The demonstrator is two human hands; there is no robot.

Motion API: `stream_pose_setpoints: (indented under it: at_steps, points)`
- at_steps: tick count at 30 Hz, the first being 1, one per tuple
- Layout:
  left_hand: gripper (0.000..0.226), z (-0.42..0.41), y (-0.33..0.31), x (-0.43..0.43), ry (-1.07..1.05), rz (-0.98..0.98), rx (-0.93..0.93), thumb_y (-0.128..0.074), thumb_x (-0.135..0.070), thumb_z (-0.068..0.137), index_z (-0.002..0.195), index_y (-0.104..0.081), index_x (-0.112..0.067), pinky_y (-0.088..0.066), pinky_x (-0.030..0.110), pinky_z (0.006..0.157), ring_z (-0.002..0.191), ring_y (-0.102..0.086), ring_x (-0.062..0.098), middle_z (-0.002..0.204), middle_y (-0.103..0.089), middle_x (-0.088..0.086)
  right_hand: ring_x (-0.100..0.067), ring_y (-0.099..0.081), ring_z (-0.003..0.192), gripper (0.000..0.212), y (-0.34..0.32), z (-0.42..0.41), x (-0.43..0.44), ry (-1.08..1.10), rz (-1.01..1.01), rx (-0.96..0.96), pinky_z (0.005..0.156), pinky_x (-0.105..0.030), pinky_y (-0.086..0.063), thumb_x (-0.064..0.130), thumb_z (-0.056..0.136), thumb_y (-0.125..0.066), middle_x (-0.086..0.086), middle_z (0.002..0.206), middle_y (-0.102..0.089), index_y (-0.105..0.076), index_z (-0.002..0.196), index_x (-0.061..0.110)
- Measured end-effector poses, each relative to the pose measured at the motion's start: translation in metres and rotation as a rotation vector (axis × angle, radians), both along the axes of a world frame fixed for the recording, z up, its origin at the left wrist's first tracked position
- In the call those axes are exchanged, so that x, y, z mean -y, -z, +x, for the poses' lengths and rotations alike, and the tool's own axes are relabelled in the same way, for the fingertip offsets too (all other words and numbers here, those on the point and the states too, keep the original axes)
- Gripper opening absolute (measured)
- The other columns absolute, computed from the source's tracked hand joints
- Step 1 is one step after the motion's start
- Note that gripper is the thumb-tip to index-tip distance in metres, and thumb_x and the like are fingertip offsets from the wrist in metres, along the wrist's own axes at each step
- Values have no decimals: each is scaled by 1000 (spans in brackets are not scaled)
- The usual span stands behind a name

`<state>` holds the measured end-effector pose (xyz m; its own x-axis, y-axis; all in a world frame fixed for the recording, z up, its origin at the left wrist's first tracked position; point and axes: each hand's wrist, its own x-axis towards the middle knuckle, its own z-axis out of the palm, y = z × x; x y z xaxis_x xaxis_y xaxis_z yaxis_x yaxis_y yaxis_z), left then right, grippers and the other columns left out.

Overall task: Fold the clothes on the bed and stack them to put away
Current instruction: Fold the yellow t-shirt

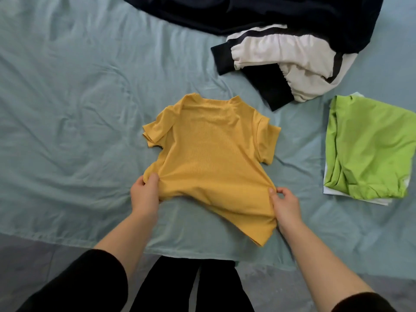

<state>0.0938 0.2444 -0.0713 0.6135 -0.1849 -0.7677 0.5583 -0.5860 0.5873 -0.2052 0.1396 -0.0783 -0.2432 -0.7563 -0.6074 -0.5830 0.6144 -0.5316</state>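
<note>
A yellow ribbed T-shirt (211, 154) lies spread on the pale green bed sheet (67, 109), collar away from me and both short sleeves out. My left hand (145, 192) pinches the shirt's lower left side with thumb on top. My right hand (284, 204) pinches its lower right side near the hem. The hem is bunched between the two hands. To the right lies a folded lime green garment (369, 149) on top of a folded white one (331, 190).
A crumpled white and black garment (283, 55) lies beyond the shirt at the upper right, partly under a large dark navy cloth (247, 12) along the far edge. The bed's near edge runs just in front of my legs, with grey floor below.
</note>
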Motion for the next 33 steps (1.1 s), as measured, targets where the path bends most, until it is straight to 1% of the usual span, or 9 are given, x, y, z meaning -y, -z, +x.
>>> stream_pose_setpoints:
  at_steps: [5, 8, 11, 15, 18, 22, 25, 31, 33]
  points:
    - [39, 5, 13, -34, 286, 59, -395, -70, -44, 83, 115, -58, -24, -48, 42, 94, 104, -61, 18, 114, -65, -5, -12, -56, 61, 28, 3, -15, -19, 41, 361, 244, 55, -25, -45, 41, 88, -64, 0, 70, -64, -62, 77, 15]
    - [31, -1, 17, -54, 407, 16, -419, -69, -36, 86, 111, -64, -18, -49, 36, 93, 108, -63, 17, 117, -69, -1, -19, -65, 85, 28, 20, -23, -44, -88, 494, 264, 77, -35, -54, 36, 82, -72, -2, 90, -72, -68, 91, 11]
    - [26, -6, 14, -71, 460, 21, -316, -69, -33, 85, 107, -66, -19, -45, 32, 90, 109, -60, 13, 112, -69, -6, -24, -63, 90, 23, 30, -27, -65, -79, 411, 209, 78, -34, -48, 27, 83, -72, -10, 100, -71, -67, 95, 8]
    - [25, -9, 6, -97, 331, 2, -176, -70, -30, 86, 109, -65, -20, -44, 29, 87, 102, -58, 8, 107, -67, -8, -18, -53, 62, 21, 22, -34, -85, 35, 254, 172, 53, -28, -46, 27, 90, -64, -10, 80, -58, -57, 78, 11]
    - [17, -9, -2, -113, 215, -5, -101, -71, -28, 86, 99, -64, -20, -46, 35, 93, 101, -58, 13, 105, -65, -1, -16, -53, 46, 14, 8, -47, -95, 112, 245, 180, 40, -20, -49, 23, 93, -61, -6, 81, -54, -57, 92, 9]
    - [22, -15, -1, -129, 211, 12, 63, -71, -26, 86, 77, -53, -15, -49, 38, 80, 83, -52, 21, 83, -54, 8, -15, -50, 60, 10, 7, -65, -107, 30, 224, 180, 46, -22, -49, 16, 93, -60, -10, 81, -55, -58, 94, 6]
    - [26, -18, 9, -140, 397, 141, 238, -71, -36, 84, 80, -58, -13, -42, 29, 62, 69, -51, 18, 74, -56, 2, -17, -51, 67, 13, 14, -73, -115, -34, 214, 129, 60, -25, -47, 20, 91, -63, -8, 79, -57, -61, 87, 7]
    - [26, -13, 17, -158, 706, 297, 326, -60, -39, 92, 93, -66, -14, -43, 36, 70, 84, -61, 28, 85, -64, 5, -25, -57, 65, 22, 17, -85, -134, -54, 237, 111, 45, -22, -45, 17, 92, -62, -9, 72, -55, -55, 72, 12]
    - [35, -10, 13, -164, 833, 421, 339, -53, -47, 93, 82, -63, -15, -42, 35, 66, 78, -60, 27, 80, -64, 4, -26, -61, 62, 21, 16, -89, -138, -63, 263, 84, 45, -22, -44, 16, 92, -61, -9, 72, -57, -55, 73, 12]
